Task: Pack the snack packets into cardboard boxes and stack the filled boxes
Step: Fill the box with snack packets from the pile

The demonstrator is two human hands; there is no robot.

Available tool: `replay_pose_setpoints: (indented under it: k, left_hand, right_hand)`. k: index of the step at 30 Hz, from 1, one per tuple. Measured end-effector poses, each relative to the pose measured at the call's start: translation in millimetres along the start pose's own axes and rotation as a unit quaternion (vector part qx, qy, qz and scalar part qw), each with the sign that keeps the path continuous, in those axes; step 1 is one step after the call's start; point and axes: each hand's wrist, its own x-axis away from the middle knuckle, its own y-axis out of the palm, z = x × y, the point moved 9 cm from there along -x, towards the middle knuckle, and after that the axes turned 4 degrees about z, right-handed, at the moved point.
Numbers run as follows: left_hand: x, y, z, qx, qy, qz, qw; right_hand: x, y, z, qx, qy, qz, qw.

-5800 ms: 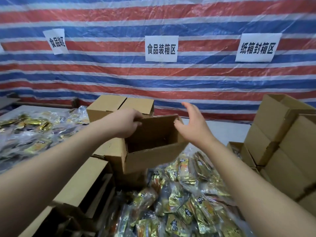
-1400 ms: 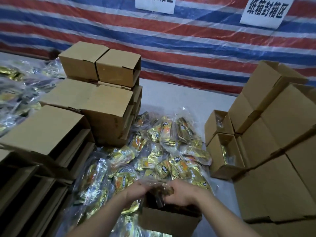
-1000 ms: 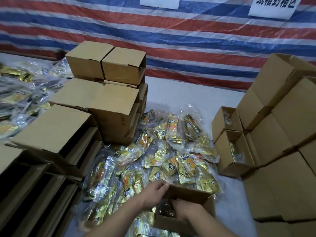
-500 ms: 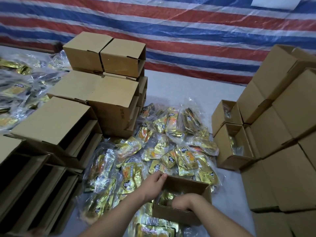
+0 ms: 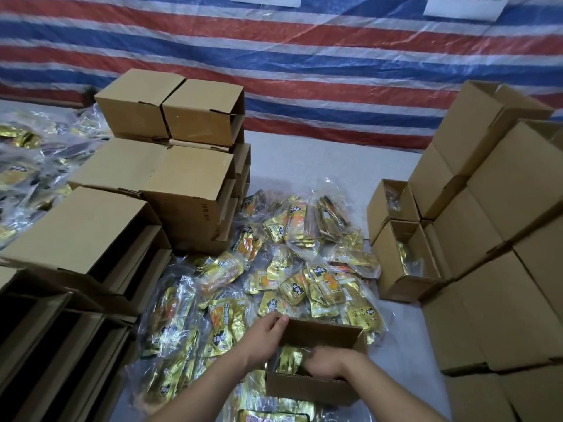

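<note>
A small open cardboard box (image 5: 307, 386) sits on the heap of gold snack packets (image 5: 292, 269) near the bottom of the view. My left hand (image 5: 263, 338) grips the box's left wall at its top corner. My right hand (image 5: 324, 362) is down inside the box, its fingers curled on a gold packet in clear wrap (image 5: 288, 359). The fingertips are hidden by the box's inside.
Empty boxes lie on their sides in stacks on the left (image 5: 189, 190), with more packets beyond them (image 5: 27, 166). Stacked boxes rise on the right (image 5: 499, 226); two open boxes holding packets (image 5: 405, 263) stand at their foot. A striped tarp (image 5: 304, 56) hangs behind.
The box came down from the left stack onto the packet heap. Over the last second my right hand has stayed inside it pushing packets down, while my left hand keeps holding its left wall.
</note>
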Motion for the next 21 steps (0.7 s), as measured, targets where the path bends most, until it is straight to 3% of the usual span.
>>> replay_pose_setpoints:
  k: [3, 5, 8, 10, 12, 16, 21]
  left_hand:
    - [2, -1, 2, -0.002, -0.003, -0.012, 1.000]
    - [2, -2, 4, 0.000, -0.002, -0.027, 1.000]
    - [-3, -4, 10, 0.014, -0.005, -0.037, 0.999]
    - [-8, -8, 18, -0.003, 0.006, -0.027, 1.000]
    - [-14, -9, 31, -0.029, 0.024, -0.026, 0.999]
    - [-34, -13, 52, -0.047, 0.034, -0.006, 0.998]
    - [-72, -14, 85, -0.128, 0.076, 0.039, 0.988]
  right_hand:
    - [14, -16, -5, -0.033, -0.029, 0.036, 0.998]
    - [33, -39, -10, -0.117, -0.066, 0.096, 0.986]
    - [62, -80, -9, -0.282, -0.121, 0.195, 0.932]
    - [77, -114, 6, -0.256, -0.131, 0.326, 0.900]
    - [81, -127, 21, -0.184, -0.111, 0.391, 0.895]
    - [53, -109, 40, -0.132, -0.067, 0.331, 0.932]
    - [40, -103, 55, -0.230, -0.071, 0.316, 0.918]
